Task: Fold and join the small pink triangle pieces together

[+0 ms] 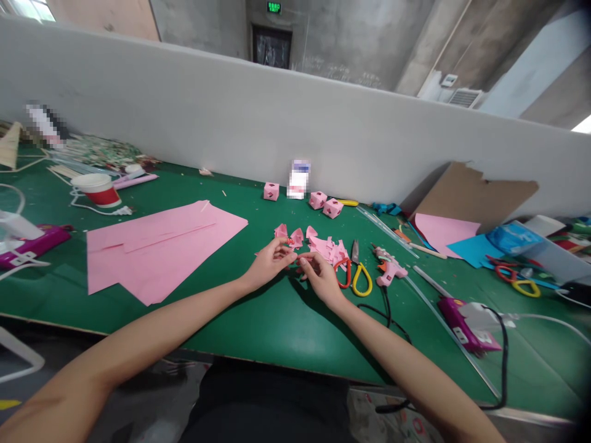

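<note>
Over the green table, my left hand [268, 266] and my right hand [323, 280] come together, fingertips nearly touching. Both are closed in a pinch on a small pink paper piece [298, 259], mostly hidden by the fingers. Just beyond them stand several small folded pink paper shapes [296, 237]. A heap of pink paper strips [329, 249] lies past my right hand. To its right are scissors [362, 280] with red and yellow handles and a pink glue gun [390, 268]. Farther back sit pink paper cubes [271, 191] with diamond-shaped holes.
Large pink paper sheets [157, 258] lie left on the green table [258, 335]. A paper cup [98, 189] stands behind them. Purple power strips [468, 326] with cables sit at both sides. Clear glue sticks, cardboard [471, 191] and more scissors [517, 280] are at right. A grey partition [207, 111] borders the back.
</note>
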Demonstrator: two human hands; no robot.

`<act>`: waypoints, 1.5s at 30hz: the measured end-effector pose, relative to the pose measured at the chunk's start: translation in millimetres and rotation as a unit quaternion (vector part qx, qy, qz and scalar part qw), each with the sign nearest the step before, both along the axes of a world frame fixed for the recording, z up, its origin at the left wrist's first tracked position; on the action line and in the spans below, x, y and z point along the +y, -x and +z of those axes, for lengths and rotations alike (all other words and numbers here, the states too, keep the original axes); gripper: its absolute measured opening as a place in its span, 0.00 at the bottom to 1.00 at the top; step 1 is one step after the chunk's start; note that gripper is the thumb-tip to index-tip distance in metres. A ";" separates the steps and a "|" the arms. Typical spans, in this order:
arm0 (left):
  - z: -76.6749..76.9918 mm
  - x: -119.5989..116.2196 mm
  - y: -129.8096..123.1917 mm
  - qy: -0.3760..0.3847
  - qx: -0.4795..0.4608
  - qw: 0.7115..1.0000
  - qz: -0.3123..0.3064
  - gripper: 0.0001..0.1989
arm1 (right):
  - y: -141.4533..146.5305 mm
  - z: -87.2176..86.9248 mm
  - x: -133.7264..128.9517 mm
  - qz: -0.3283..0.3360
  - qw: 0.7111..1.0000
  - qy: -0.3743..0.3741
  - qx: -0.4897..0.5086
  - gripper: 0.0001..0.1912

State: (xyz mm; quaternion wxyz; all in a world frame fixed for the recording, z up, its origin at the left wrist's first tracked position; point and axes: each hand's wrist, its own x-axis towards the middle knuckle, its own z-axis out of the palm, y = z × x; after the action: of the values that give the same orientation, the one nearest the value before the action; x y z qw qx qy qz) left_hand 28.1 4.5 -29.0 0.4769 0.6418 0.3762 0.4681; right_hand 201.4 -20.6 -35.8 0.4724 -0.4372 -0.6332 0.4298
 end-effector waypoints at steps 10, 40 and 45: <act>1.1 -3.4 1.5 -0.022 0.014 1.000 -0.009 0.24 | -0.9 2.8 1.6 0.012 0.999 0.024 0.035 0.18; -0.2 4.2 3.0 -0.007 0.016 1.000 0.018 0.21 | -2.9 -1.9 9.4 -0.046 0.993 0.070 0.079 0.20; 0.5 4.2 3.5 -0.001 0.004 1.000 0.026 0.21 | -2.9 2.2 8.4 -0.036 0.990 0.078 0.114 0.21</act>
State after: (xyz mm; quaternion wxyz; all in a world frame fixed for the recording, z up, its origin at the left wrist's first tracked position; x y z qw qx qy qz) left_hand 24.6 8.6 -28.5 0.4622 0.6340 0.3947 0.4781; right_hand 204.3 -12.1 -33.7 0.5210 -0.4438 -0.5233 0.5077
